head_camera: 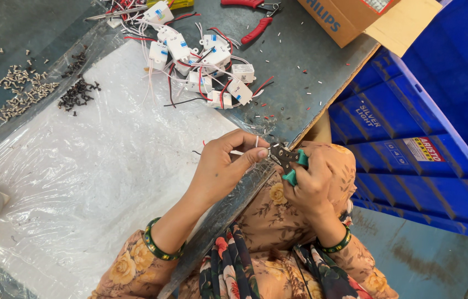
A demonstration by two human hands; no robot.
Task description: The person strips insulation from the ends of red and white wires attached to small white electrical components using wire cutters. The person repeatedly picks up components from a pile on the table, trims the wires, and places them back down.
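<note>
My left hand (224, 160) pinches a thin white wire (256, 142) between thumb and fingers, just over the table's near edge. My right hand (310, 185) grips small pliers with teal handles (292, 161); their dark jaws meet the wire's end beside my left thumb. A pile of small white box-shaped modules with red, white and black wires (203, 61) lies on the table beyond my hands.
A clear plastic sheet (90, 166) covers the grey table. Silver screws (21, 91) and black screws (76, 94) lie at far left. Red-handled pliers (256, 25), a cardboard box (350, 16) and blue crates (427, 127) sit at the right.
</note>
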